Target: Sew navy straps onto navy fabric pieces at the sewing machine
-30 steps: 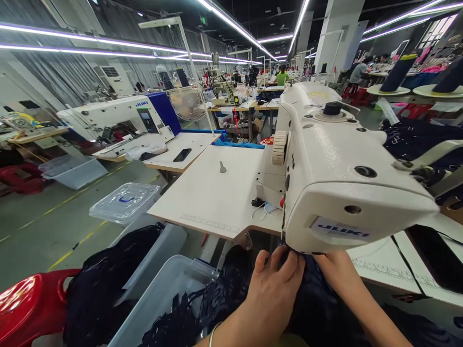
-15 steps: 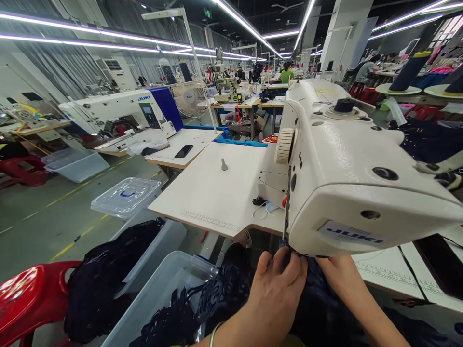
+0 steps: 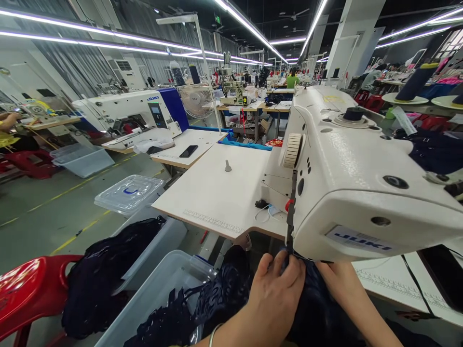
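A white sewing machine [image 3: 347, 154] fills the right side, its head above my hands. Just below its needle area, my left hand [image 3: 277, 289] is closed on dark navy fabric [image 3: 311, 299], fingers bent and bunched at the cloth's edge. My right hand [image 3: 336, 277] rests against the same fabric, further right; the machine head hides its fingertips, so its grip does not show. The fabric hangs down between my forearms. The needle and presser foot are hidden.
Left of my hands, a clear plastic bin [image 3: 159, 274] holds dark navy pieces. A red stool [image 3: 32, 294] carries a dark garment pile [image 3: 97, 284]. The white tabletop [image 3: 206, 193] has a small grey peg [image 3: 227, 166]. Another sewing machine [image 3: 123, 113] stands at the left.
The camera view has shifted slightly, so the surroundings sit a little further right. Both hands stay at the fabric beneath the machine head. A person's arm now shows at the far left.
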The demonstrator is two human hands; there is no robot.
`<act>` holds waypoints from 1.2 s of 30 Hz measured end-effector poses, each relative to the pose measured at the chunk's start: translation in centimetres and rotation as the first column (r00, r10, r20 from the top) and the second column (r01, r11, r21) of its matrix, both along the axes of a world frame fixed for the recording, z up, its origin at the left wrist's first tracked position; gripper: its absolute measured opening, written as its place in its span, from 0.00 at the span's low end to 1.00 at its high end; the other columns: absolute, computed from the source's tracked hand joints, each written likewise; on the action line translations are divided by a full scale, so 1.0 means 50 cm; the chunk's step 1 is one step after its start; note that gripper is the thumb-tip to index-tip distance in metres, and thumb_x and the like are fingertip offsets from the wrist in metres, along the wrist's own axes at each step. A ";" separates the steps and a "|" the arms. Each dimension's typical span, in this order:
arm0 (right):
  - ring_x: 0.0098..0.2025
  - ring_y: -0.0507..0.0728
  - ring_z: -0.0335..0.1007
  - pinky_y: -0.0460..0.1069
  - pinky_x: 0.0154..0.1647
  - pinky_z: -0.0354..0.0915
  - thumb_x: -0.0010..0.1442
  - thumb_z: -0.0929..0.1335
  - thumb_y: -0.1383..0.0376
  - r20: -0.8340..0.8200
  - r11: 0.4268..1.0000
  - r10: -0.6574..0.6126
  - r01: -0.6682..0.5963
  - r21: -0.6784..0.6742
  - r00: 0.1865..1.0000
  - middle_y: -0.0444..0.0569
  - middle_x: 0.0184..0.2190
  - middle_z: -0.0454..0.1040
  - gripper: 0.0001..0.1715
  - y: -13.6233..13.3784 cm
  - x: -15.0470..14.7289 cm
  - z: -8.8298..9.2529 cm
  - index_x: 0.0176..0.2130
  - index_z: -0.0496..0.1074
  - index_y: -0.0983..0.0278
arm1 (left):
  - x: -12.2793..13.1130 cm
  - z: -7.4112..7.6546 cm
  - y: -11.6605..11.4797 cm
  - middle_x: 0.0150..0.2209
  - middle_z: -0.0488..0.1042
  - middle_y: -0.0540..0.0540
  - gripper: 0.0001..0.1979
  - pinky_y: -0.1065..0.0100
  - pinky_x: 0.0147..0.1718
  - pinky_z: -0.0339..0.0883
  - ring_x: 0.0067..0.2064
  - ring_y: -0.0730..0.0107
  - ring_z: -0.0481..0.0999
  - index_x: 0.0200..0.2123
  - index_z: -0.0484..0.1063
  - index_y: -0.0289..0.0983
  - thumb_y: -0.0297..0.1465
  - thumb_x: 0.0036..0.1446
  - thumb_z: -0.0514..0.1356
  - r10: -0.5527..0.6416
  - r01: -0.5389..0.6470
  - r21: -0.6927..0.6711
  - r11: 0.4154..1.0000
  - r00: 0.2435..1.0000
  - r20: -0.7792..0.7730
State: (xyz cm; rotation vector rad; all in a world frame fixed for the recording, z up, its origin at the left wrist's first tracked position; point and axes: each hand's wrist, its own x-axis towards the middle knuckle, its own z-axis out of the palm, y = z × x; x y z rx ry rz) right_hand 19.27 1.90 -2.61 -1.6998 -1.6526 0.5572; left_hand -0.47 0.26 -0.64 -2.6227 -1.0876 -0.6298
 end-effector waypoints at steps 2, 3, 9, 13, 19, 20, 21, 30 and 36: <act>0.54 0.68 0.71 0.59 0.56 0.64 0.63 0.59 0.51 -0.005 1.000 0.009 -0.009 -0.007 1.000 0.54 0.40 0.80 0.23 0.001 -0.002 0.001 0.41 0.77 0.59 | 0.000 -0.001 0.001 0.52 0.72 0.48 0.17 0.62 0.52 0.53 0.56 0.66 0.67 0.58 0.65 0.38 0.27 0.68 0.49 0.010 -0.010 -0.014 1.000 1.000 -0.001; 0.52 0.68 0.72 0.59 0.54 0.65 0.63 0.59 0.52 -0.007 1.000 0.007 -0.007 -0.009 1.000 0.54 0.41 0.80 0.23 0.001 -0.003 0.002 0.40 0.77 0.59 | 0.000 -0.002 0.001 0.52 0.73 0.48 0.17 0.61 0.52 0.53 0.55 0.66 0.67 0.58 0.66 0.38 0.27 0.68 0.49 0.008 -0.008 -0.016 1.000 1.000 0.002; 0.43 0.67 0.77 0.53 0.38 0.70 0.63 0.58 0.57 -0.012 0.999 0.000 -0.001 -0.054 1.000 0.55 0.38 0.81 0.22 -0.005 -0.004 0.005 0.38 0.77 0.60 | 0.000 0.000 0.005 0.52 0.73 0.48 0.17 0.61 0.53 0.51 0.56 0.64 0.66 0.57 0.66 0.38 0.27 0.68 0.49 -0.028 0.029 -0.063 0.998 0.999 0.018; 0.40 0.67 0.77 0.53 0.36 0.68 0.62 0.57 0.56 -0.020 0.998 -0.025 0.024 -0.056 0.999 0.54 0.35 0.81 0.21 -0.007 -0.001 0.001 0.36 0.75 0.60 | -0.001 0.027 0.000 0.54 0.72 0.48 0.19 0.59 0.54 0.51 0.56 0.62 0.66 0.59 0.64 0.38 0.33 0.68 0.49 -0.080 0.091 -0.184 0.979 0.995 0.063; 0.37 0.65 0.74 0.53 0.34 0.66 0.61 0.58 0.52 -0.054 0.989 -0.128 0.123 -0.082 0.990 0.54 0.30 0.77 0.19 -0.009 -0.004 -0.001 0.29 0.68 0.60 | -0.001 0.034 -0.014 0.59 0.68 0.45 0.29 0.56 0.57 0.49 0.60 0.54 0.62 0.63 0.59 0.35 0.45 0.66 0.50 -0.099 0.109 -0.220 0.969 0.994 0.054; 0.36 0.64 0.74 0.52 0.34 0.66 0.61 0.58 0.51 -0.085 0.989 -0.127 0.121 -0.081 0.988 0.52 0.29 0.76 0.19 -0.012 -0.004 0.003 0.29 0.67 0.60 | -0.002 0.031 -0.014 0.59 0.68 0.45 0.28 0.56 0.57 0.49 0.60 0.55 0.62 0.63 0.58 0.35 0.44 0.66 0.50 -0.099 0.105 -0.215 0.971 0.994 0.038; 0.35 0.62 0.73 0.52 0.34 0.66 0.61 0.59 0.50 -0.125 0.991 -0.120 0.110 -0.080 0.985 0.51 0.29 0.75 0.19 -0.016 -0.004 0.007 0.29 0.67 0.60 | -0.003 0.028 -0.014 0.59 0.68 0.45 0.27 0.57 0.57 0.49 0.60 0.56 0.62 0.64 0.58 0.35 0.41 0.66 0.51 -0.100 0.102 -0.211 0.972 0.995 0.022; 0.31 0.56 0.71 0.48 0.32 0.66 0.62 0.64 0.52 -0.287 0.992 -0.107 0.082 -0.097 0.952 0.44 0.27 0.71 0.13 -0.052 -0.013 0.007 0.36 0.65 0.59 | -0.014 0.007 -0.007 0.57 0.71 0.49 0.19 0.65 0.55 0.51 0.56 0.66 0.65 0.59 0.65 0.36 0.31 0.68 0.48 -0.178 0.178 0.017 0.984 0.984 0.024; 0.34 0.59 0.72 0.49 0.34 0.66 0.60 0.63 0.52 -0.167 0.984 -0.150 0.130 -0.122 0.975 0.46 0.28 0.73 0.13 -0.043 -0.014 0.018 0.35 0.66 0.59 | -0.002 0.010 -0.020 0.57 0.71 0.49 0.20 0.63 0.53 0.52 0.56 0.66 0.64 0.59 0.66 0.37 0.34 0.68 0.48 -0.077 0.078 0.016 0.997 0.996 -0.046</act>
